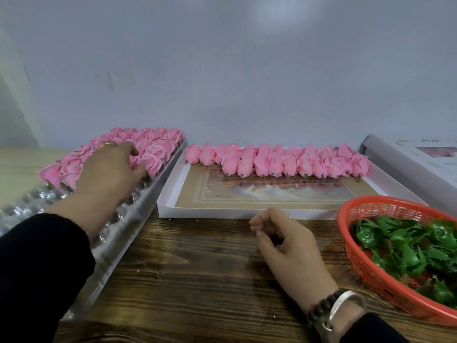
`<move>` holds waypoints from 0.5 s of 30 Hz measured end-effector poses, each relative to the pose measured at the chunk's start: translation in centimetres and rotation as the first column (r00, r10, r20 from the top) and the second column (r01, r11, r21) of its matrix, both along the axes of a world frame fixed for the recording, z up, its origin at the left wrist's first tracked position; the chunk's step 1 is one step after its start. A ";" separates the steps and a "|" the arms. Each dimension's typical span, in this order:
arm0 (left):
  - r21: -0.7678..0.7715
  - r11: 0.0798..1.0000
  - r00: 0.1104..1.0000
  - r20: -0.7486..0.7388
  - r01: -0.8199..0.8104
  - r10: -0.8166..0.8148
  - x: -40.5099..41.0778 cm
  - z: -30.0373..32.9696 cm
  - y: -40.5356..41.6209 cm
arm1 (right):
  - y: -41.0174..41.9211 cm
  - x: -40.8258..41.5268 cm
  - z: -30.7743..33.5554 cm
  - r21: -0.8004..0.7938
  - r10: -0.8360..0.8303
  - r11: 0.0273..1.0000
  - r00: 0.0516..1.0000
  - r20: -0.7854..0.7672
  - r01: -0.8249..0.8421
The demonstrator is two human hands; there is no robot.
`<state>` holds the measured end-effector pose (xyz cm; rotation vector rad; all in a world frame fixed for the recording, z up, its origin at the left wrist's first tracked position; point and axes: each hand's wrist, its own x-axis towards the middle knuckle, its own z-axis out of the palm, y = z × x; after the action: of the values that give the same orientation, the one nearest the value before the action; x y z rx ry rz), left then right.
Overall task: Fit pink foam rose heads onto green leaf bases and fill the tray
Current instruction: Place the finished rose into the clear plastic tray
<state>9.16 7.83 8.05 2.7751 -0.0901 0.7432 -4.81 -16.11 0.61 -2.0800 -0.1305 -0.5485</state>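
Observation:
A clear plastic tray (pixel 128 219) lies at the left; its far part is filled with upright pink roses (pixel 153 149), and its near cups stand bare. My left hand (pixel 111 174) reaches over the tray's front row of roses, thumb and fingers curled round one pink rose (pixel 134 162) at the row's right end. My right hand (pixel 289 253) rests on the wooden table with fingers loosely curled and holds nothing. Loose pink rose heads (pixel 277 160) lie in a row along the far side of a white shallow box (pixel 170 201). Green leaf bases (pixel 405 248) fill a red basket (pixel 363 266) at the right.
A grey wall rises right behind the table. A flat white box lid (pixel 420 157) leans at the far right. Bare wooden tabletop (pixel 197 268) lies between my two hands, in front of the white box.

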 end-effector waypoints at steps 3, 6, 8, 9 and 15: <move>-0.151 0.982 0.993 -0.001 0.113 -0.115 0.4 0.1 -2.3 | -0.1 0.1 0.2 0.029 -0.053 0.998 0.998 0.015 0.053; -0.244 0.954 0.983 -0.030 0.171 -0.184 1.0 -0.7 -4.9 | -0.1 0.2 0.4 0.013 -0.062 0.998 0.997 0.040 0.061; -0.318 0.929 0.971 -0.079 0.189 -0.225 1.4 -1.2 -6.6 | 0.0 0.1 0.5 0.006 -0.056 0.998 0.997 0.058 0.056; -0.350 0.916 0.964 -0.103 0.196 -0.246 1.7 -1.4 -7.5 | 0.0 0.1 0.5 0.004 -0.051 0.999 0.996 0.073 0.051; -0.461 0.866 0.928 -0.203 0.192 -0.314 4.6 -2.4 -11.6 | 0.0 0.1 0.4 -0.004 -0.021 1.000 0.990 0.136 0.022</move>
<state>13.77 -3.81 5.61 2.3423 -0.2074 0.2650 -4.69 -16.07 1.04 -2.0512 -0.1889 -0.7040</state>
